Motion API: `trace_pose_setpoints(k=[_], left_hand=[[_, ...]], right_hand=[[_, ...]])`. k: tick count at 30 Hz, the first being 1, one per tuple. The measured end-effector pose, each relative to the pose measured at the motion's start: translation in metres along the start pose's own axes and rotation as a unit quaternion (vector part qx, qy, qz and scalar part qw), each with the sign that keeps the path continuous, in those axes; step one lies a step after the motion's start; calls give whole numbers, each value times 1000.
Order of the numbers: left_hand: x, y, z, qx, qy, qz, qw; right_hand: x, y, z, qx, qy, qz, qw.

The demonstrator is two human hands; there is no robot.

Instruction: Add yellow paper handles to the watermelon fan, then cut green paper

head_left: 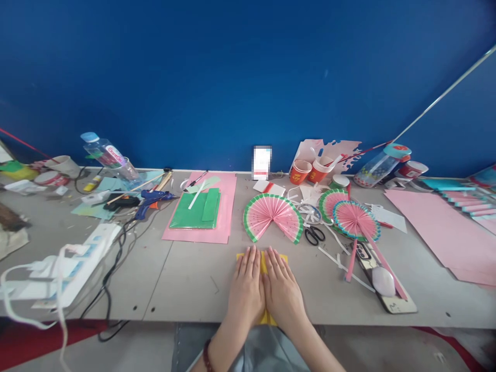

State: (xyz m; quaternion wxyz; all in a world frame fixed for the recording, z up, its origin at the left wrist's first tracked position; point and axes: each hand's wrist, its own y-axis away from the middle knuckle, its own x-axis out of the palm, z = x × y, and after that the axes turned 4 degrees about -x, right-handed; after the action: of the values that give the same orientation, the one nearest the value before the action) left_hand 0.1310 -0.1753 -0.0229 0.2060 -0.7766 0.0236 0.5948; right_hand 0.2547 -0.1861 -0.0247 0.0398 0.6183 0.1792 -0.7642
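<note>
Both hands lie flat, side by side, on a piece of yellow paper (264, 264) at the table's front edge. My left hand (247, 289) presses its left half with fingers stretched forward. On the other half rests my right hand (283, 289), its fingers also straight. A strip of the paper shows between the hands, with what looks like a crease, and most of the sheet is hidden. Just beyond the fingertips lies a pleated watermelon paper fan (273, 212), pink with a green rim. Black-handled scissors (314, 235) lie to its right.
Left are a blue glue gun (153, 200), a white power strip (83, 266), and green paper (197, 212) on a pink sheet (228, 206). Right are a round fan (356, 221), a phone (391, 299), pink card (445, 232) and red paper cups (300, 172). A blue wall (232, 77) stands behind.
</note>
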Motion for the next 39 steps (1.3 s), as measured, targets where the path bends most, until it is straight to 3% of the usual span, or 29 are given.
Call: trace_pose_setpoints(k=[8,13,17,22,33,39], left_hand=[[-17,1,8,-6,84,20,996],[-12,6,8,36,28,-18,999],[-3,9,5,32,-24,-20,999],[-4,9,2,19,-42,0,999],[-6,10,-3,18,-47,-19,999],[-7,10,-1,15,-29,-7,999]], right_hand=[[-7,-2,-5,-28,0,5,1000],[-9,-12,-14,-65,-9,-4,998],[-7,-19,-19,-64,1,-27,998],[-8,-14,-20,-82,-16,11,996],[-5,-6,-9,-22,9,1,1000],[-6,-4,-13,-26,2,-1,1000]])
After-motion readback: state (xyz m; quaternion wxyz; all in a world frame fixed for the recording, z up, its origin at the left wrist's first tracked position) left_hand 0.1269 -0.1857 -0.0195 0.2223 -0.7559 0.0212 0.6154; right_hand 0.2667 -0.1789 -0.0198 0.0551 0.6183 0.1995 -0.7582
